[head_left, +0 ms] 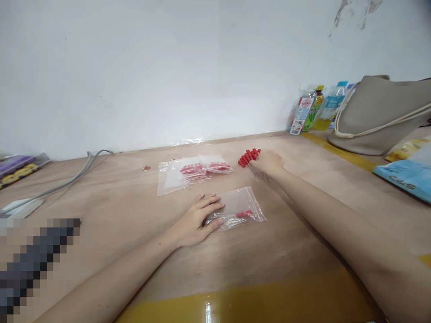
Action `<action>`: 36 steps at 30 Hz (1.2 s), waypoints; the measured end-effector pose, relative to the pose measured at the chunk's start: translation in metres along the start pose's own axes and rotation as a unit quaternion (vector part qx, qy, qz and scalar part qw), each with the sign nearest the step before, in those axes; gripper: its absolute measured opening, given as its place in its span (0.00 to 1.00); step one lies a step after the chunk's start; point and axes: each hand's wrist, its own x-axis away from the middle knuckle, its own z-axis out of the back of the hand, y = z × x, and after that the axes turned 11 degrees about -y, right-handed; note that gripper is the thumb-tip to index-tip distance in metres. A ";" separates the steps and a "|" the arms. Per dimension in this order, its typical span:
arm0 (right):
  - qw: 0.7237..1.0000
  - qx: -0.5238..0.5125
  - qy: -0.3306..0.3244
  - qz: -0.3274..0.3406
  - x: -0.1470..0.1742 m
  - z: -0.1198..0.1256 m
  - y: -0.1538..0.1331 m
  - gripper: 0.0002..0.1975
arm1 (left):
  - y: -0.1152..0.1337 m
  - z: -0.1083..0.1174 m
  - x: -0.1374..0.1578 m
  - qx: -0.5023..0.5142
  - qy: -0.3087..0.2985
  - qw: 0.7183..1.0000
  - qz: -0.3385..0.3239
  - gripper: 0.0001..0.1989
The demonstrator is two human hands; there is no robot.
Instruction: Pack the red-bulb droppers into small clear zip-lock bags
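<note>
The bag (235, 202) lies flat on the table (161, 273) in front of us, zip end to the right, and we see one red tool (244, 214) through its clear plastic. Our left hand (198, 220) rests palm down on its left end, fingers loosely spread and gripping nothing. Our right hand (269, 162) reaches farther out, fingers curled at the loose tools (248, 157) (we cannot tell whether it grips any). Left of these lies a stack of bags (202, 161) with red handles showing. Bottles (305, 110) stand by the wall (188, 72), far right.
</note>
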 end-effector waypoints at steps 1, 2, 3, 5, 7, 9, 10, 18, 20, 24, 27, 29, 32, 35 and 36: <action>1.000 -0.003 -0.002 -0.005 -0.001 0.000 -0.001 0.10 | 0.000 0.000 0.000 0.001 -0.001 1.000 0.000 0.20; 1.000 -0.011 -0.002 -0.013 -0.001 0.001 -0.002 0.09 | 0.000 0.000 0.000 0.002 -0.001 1.000 0.000 0.20; 0.999 -0.022 -0.002 -0.023 -0.001 0.002 -0.002 0.08 | 0.000 0.000 0.000 0.003 -0.002 1.000 0.001 0.21; 0.998 -0.048 -0.005 -0.031 -0.001 0.004 -0.002 0.07 | 0.001 0.001 0.000 0.003 -0.003 1.000 0.002 0.21; 0.997 -0.078 -0.006 -0.012 0.000 0.008 0.000 0.08 | 0.001 0.001 0.000 0.002 -0.004 1.000 0.001 0.21; 0.995 -0.097 0.003 0.020 0.004 0.010 0.006 0.10 | 0.001 0.001 0.000 0.002 -0.002 1.000 -0.002 0.20; 0.992 -0.119 0.014 0.041 0.008 0.010 0.010 0.10 | 0.001 0.001 0.000 0.003 0.000 1.000 -0.003 0.20; 0.848 -0.505 0.002 0.164 0.069 -0.016 0.038 0.29 | 0.003 0.004 0.000 -0.002 -0.018 1.000 0.007 0.19; 0.830 -0.538 -0.040 0.141 0.081 -0.018 0.037 0.41 | 0.003 0.005 0.001 -0.002 -0.019 1.000 0.007 0.19; 0.814 -0.564 -0.088 0.109 0.092 -0.019 0.028 0.48 | 0.002 0.004 0.002 -0.008 -0.017 1.000 0.009 0.21; 0.802 -0.582 -0.104 0.087 0.095 -0.024 0.022 0.38 | 0.002 0.003 0.002 -0.014 -0.021 1.000 0.013 0.23; 0.785 -0.604 -0.114 0.071 0.096 -0.028 0.020 0.28 | 0.001 0.003 0.003 -0.019 -0.025 0.999 0.015 0.24; 0.754 -0.643 -0.130 0.047 0.097 -0.030 0.021 0.18 | 0.002 0.003 0.003 -0.024 -0.030 0.999 0.018 0.26; 0.740 -0.644 -0.189 0.045 0.095 -0.024 0.028 0.13 | 0.003 0.004 0.002 -0.024 -0.033 0.999 0.027 0.26; 0.746 -0.625 -0.223 0.056 0.093 -0.021 0.032 0.13 | 0.003 0.005 0.002 -0.023 -0.035 0.999 0.029 0.26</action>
